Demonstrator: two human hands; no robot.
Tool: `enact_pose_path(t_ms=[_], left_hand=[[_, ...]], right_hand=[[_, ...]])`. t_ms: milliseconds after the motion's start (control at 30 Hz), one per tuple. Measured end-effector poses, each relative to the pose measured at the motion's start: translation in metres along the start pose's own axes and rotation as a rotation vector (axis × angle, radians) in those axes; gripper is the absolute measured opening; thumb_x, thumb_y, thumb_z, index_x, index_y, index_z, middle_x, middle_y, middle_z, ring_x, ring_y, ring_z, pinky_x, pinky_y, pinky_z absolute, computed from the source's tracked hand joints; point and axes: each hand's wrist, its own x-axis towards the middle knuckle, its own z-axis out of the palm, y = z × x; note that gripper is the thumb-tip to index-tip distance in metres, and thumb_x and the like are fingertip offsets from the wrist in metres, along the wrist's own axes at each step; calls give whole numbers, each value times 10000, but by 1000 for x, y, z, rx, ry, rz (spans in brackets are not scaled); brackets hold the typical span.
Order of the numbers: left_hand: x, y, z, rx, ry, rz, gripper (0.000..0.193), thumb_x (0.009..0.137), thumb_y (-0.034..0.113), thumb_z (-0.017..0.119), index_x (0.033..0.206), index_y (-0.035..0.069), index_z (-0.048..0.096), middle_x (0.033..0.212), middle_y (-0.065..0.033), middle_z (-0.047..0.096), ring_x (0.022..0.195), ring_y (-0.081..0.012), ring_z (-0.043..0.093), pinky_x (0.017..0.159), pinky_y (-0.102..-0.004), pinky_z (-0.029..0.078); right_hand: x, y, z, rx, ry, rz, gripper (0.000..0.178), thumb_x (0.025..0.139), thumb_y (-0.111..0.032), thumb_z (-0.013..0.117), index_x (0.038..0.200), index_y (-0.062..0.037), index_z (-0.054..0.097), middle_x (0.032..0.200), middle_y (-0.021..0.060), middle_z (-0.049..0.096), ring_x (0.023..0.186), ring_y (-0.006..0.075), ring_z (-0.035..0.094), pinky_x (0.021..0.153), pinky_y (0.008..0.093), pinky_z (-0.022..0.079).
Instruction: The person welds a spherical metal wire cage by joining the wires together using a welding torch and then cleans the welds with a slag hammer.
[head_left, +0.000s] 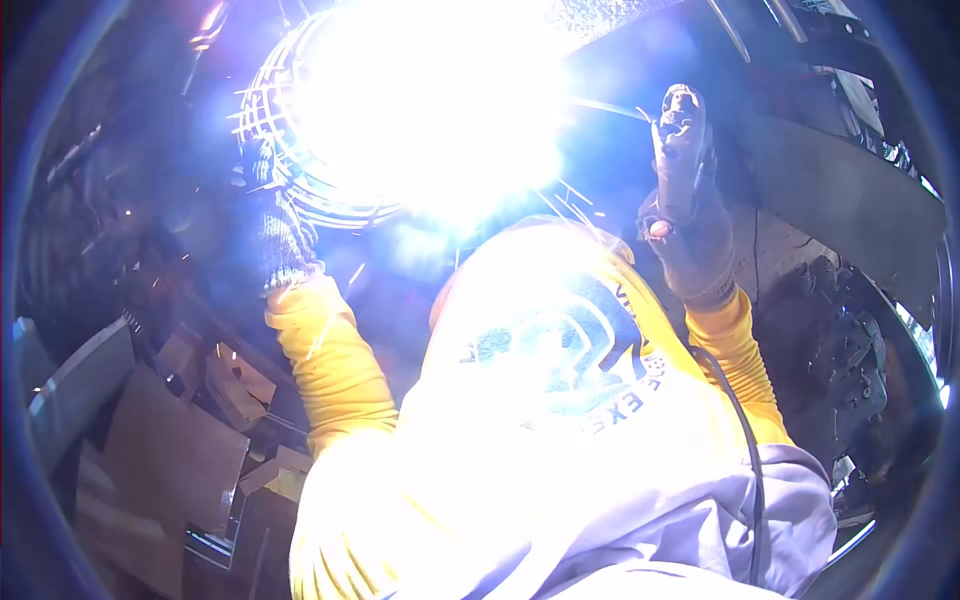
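A blinding white welding arc (440,100) fills the upper middle and hides the work around it. At its left edge shows a round wire grille (265,110) of curved rings and cross wires. My left hand (285,235), in a grey knitted glove, holds the grille's lower left rim; its fingertips are partly lost in haze. On the right, my gloved right hand (700,245) is closed round an electrode holder (682,135), which points up. From the holder's head a thin welding electrode (610,107) runs left into the glare. Sparks fly below the arc.
A dark cable (748,440) runs down over my right side. Brown flat sheets (160,455) and boxy pieces lie at lower left. A large grey curved sheet (840,180) stands at right, above a dark machine part (850,360).
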Motion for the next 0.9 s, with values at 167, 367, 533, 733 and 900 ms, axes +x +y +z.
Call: enact_pose_path(t_ms=[167, 367, 533, 733, 900], left_hand=[[4, -9, -1, -105, -5, -54, 436, 1002, 327, 581, 1306, 15, 577, 1307, -114, 608, 1174, -228, 585, 1010, -358, 469], [-1, 3, 9, -228, 69, -182, 360, 974, 287, 635, 1164, -14, 680, 1180, -126, 682, 1085, -216, 636, 965, -350, 485], [7, -3, -2, -179, -12, -127, 375, 977, 297, 622, 1155, -29, 673, 1144, -133, 696, 1072, -223, 645, 968, -353, 478], [-10, 55, 16, 79, 6, -267, 504, 1007, 421, 554, 1290, 8, 615, 1267, -123, 643, 1080, -196, 619, 955, -361, 477], [-3, 22, 2, 242, 26, 136, 309, 1035, 207, 521, 1205, -10, 659, 1214, -104, 667, 1030, -208, 642, 989, -336, 476]], right_hand=[[0, 11, -8, 8, 72, -95, 814, 911, -560, 663, 1340, 93, 435, 848, 34, 604, 675, 83, 559, 613, 236, 442], [-1, 10, -9, -4, 34, -91, 701, 923, -460, 695, 1299, 87, 470, 867, 47, 637, 739, 105, 590, 663, 252, 464], [-3, 7, -11, -30, -11, -48, 616, 909, -423, 716, 1211, 76, 520, 870, 72, 687, 783, 155, 649, 758, 284, 511], [-6, 11, -12, -21, 11, -12, 595, 892, -396, 741, 1199, 70, 536, 851, 98, 708, 783, 187, 687, 768, 311, 528], [-4, 7, -12, -23, -2, -35, 586, 899, -351, 735, 1237, 72, 510, 875, 82, 692, 780, 175, 668, 754, 311, 528]])
